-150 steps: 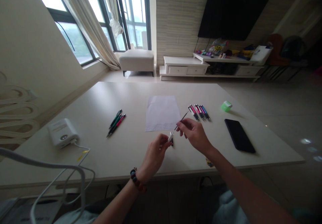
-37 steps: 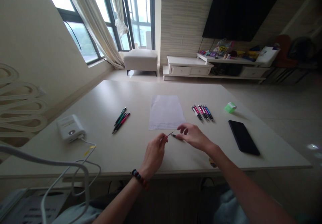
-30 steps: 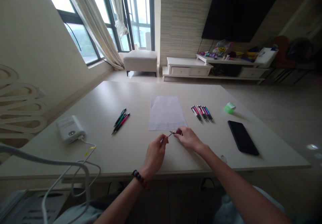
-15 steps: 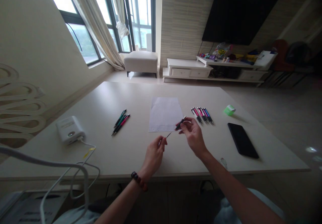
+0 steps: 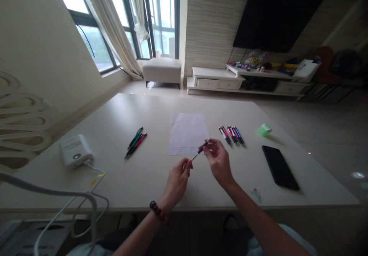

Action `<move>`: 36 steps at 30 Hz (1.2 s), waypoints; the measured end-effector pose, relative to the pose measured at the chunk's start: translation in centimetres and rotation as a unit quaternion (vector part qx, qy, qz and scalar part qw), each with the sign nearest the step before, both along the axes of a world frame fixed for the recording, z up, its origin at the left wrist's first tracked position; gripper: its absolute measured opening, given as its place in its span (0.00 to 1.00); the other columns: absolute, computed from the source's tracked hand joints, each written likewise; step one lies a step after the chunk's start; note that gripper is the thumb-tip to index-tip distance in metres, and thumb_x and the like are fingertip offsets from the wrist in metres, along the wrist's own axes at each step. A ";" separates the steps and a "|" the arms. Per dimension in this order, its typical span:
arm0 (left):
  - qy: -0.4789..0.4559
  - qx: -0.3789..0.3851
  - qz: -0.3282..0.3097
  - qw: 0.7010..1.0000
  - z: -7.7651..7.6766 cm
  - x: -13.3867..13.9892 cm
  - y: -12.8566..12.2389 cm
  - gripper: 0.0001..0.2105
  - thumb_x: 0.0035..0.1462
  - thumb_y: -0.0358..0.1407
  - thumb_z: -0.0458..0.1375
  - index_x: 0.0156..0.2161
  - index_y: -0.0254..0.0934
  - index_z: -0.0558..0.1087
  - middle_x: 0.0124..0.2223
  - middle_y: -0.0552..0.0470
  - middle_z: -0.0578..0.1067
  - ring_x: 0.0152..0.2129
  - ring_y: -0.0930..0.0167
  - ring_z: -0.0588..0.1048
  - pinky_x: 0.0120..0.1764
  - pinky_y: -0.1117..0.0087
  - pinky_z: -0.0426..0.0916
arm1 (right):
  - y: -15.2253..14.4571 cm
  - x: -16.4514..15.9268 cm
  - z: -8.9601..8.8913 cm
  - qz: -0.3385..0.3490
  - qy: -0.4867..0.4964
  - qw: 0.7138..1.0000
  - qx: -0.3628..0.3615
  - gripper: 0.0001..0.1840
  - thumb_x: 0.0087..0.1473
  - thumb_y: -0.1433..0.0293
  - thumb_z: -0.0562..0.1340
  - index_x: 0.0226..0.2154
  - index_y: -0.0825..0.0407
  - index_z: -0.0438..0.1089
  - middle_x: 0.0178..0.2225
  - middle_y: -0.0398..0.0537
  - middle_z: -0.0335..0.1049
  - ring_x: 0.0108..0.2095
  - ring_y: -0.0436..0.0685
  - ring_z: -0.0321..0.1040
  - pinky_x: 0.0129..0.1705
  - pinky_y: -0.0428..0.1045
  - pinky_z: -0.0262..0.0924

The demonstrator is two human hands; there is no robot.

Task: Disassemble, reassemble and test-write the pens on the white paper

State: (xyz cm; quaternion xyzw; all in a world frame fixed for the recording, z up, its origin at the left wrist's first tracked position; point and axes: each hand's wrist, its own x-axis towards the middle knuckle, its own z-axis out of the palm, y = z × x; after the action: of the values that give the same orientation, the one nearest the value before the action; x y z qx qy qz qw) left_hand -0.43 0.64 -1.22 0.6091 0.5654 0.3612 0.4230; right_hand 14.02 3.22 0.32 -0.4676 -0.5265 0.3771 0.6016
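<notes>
My left hand [image 5: 176, 177] is closed in a pinch on a thin dark pen refill [image 5: 195, 157]. My right hand [image 5: 220, 164] holds a black pen barrel section [image 5: 202, 148] with a silvery tip between thumb and fingers. The refill's upper end meets the lower end of the barrel; whether it sits inside, I cannot tell. Both hands hover over the near edge of a white sheet of paper [image 5: 188, 131]. Green and red pens [image 5: 136, 143] lie to the left. Several pens with pink, white and blue bodies [image 5: 232, 135] lie in a row to the right.
On the white table [image 5: 143, 187], a white power bank [image 5: 75, 151] with a cable [image 5: 99, 170] is at the left. A black phone [image 5: 280, 168] and a small green object [image 5: 264, 130] lie at the right. Near the front edge is a small clear item [image 5: 256, 194].
The barrel section in my right hand has come down and left toward my left hand, and the gap along the refill is shorter. The view has shifted slightly.
</notes>
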 end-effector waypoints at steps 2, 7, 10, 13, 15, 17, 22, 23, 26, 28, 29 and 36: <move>-0.002 0.000 0.002 1.000 0.1 0.1 0.1 0.17 0.58 0.47 0.46 0.28 0.37 0.65 0.21 0.59 0.61 0.19 0.75 0.60 0.24 0.75 0.52 | 0.0 -0.1 -0.3 0.015 0.003 1.000 -0.012 0.12 0.53 0.66 0.61 0.40 0.50 0.63 0.34 0.49 0.73 0.37 0.56 0.71 0.40 0.53 0.64; -0.014 0.002 0.000 1.000 0.4 0.4 0.2 0.17 0.59 0.47 0.45 0.29 0.37 0.65 0.22 0.58 0.62 0.20 0.75 0.61 0.25 0.75 0.53 | -0.7 -0.4 -0.7 0.053 0.022 0.997 -0.050 0.12 0.50 0.64 0.63 0.37 0.51 0.64 0.34 0.48 0.72 0.35 0.56 0.71 0.37 0.50 0.65; -0.018 0.006 -0.014 1.000 0.3 0.6 0.1 0.17 0.60 0.47 0.45 0.31 0.36 0.66 0.22 0.58 0.63 0.21 0.75 0.61 0.26 0.75 0.55 | -1.1 -0.2 -0.7 0.086 0.022 0.993 -0.074 0.13 0.49 0.64 0.64 0.35 0.51 0.64 0.31 0.46 0.71 0.33 0.55 0.70 0.34 0.49 0.65; -0.011 0.005 -0.031 0.999 0.0 0.9 -0.2 0.15 0.60 0.45 0.45 0.34 0.37 0.66 0.24 0.58 0.65 0.22 0.75 0.63 0.27 0.74 0.55 | -1.3 0.1 -0.8 0.105 0.019 0.991 -0.086 0.13 0.48 0.64 0.65 0.35 0.51 0.64 0.30 0.46 0.70 0.32 0.55 0.70 0.34 0.49 0.65; 0.002 0.002 -0.041 0.999 -0.1 1.1 -0.4 0.13 0.60 0.44 0.46 0.35 0.37 0.66 0.24 0.58 0.66 0.22 0.75 0.64 0.28 0.74 0.56 | -1.4 0.3 -1.0 0.113 0.017 0.989 -0.089 0.13 0.48 0.64 0.65 0.35 0.50 0.64 0.30 0.46 0.70 0.32 0.55 0.70 0.33 0.49 0.65; 0.012 0.003 -0.047 0.999 -0.1 1.2 -0.6 0.12 0.61 0.42 0.45 0.35 0.37 0.65 0.25 0.58 0.67 0.23 0.75 0.64 0.28 0.75 0.56 | -1.4 0.4 -1.4 0.116 0.013 0.989 -0.090 0.12 0.48 0.64 0.65 0.34 0.50 0.63 0.29 0.45 0.69 0.31 0.55 0.69 0.32 0.49 0.65; 0.053 0.016 -0.041 0.998 -0.2 1.1 -0.8 0.11 0.61 0.39 0.45 0.31 0.38 0.63 0.25 0.58 0.67 0.22 0.75 0.64 0.27 0.74 0.54 | -1.4 0.6 -2.0 0.136 0.015 0.985 -0.105 0.12 0.49 0.64 0.65 0.35 0.51 0.64 0.26 0.43 0.67 0.26 0.52 0.66 0.27 0.47 0.61; 0.062 0.016 -0.038 0.997 -0.3 1.1 -0.7 0.11 0.61 0.39 0.44 0.31 0.38 0.63 0.24 0.58 0.67 0.22 0.75 0.64 0.26 0.74 0.53 | -1.4 0.7 -2.1 0.142 0.027 0.984 -0.104 0.13 0.50 0.63 0.64 0.37 0.51 0.65 0.26 0.43 0.66 0.26 0.51 0.65 0.26 0.46 0.60; 0.075 0.016 -0.032 0.997 -0.3 1.0 -0.3 0.10 0.61 0.38 0.44 0.31 0.38 0.63 0.24 0.58 0.67 0.22 0.75 0.64 0.26 0.74 0.54 | -1.2 1.0 -2.1 0.137 0.058 0.984 -0.103 0.13 0.53 0.62 0.61 0.39 0.52 0.68 0.24 0.42 0.65 0.23 0.49 0.61 0.22 0.45 0.55; 0.074 0.017 -0.035 0.996 -0.4 1.1 -0.1 0.11 0.61 0.39 0.44 0.33 0.38 0.65 0.24 0.58 0.67 0.22 0.75 0.64 0.27 0.74 0.54 | -1.1 1.1 -2.1 0.116 0.057 0.986 -0.110 0.12 0.52 0.61 0.62 0.35 0.53 0.69 0.22 0.42 0.63 0.21 0.49 0.59 0.21 0.45 0.53; 0.073 0.019 -0.038 0.996 -0.4 1.2 -0.1 0.11 0.61 0.39 0.44 0.34 0.38 0.65 0.24 0.58 0.67 0.22 0.75 0.64 0.27 0.74 0.54 | -1.1 1.2 -2.2 0.103 0.053 0.987 -0.114 0.12 0.52 0.61 0.62 0.33 0.53 0.69 0.21 0.42 0.63 0.21 0.49 0.58 0.21 0.45 0.53; 0.102 0.029 -0.065 0.992 -1.1 1.3 0.0 0.09 0.60 0.38 0.44 0.33 0.38 0.64 0.24 0.57 0.67 0.22 0.74 0.64 0.27 0.73 0.53 | -1.3 0.6 -3.7 0.060 0.092 0.986 -0.128 0.13 0.49 0.60 0.64 0.28 0.53 0.65 0.18 0.40 0.62 0.19 0.48 0.56 0.20 0.45 0.52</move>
State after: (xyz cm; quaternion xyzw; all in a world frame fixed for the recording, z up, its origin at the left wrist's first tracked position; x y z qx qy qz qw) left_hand 0.87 0.64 -2.28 0.6898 0.5545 0.2853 0.3679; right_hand 14.64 1.94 -3.42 -0.4717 -0.4438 0.5178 0.5589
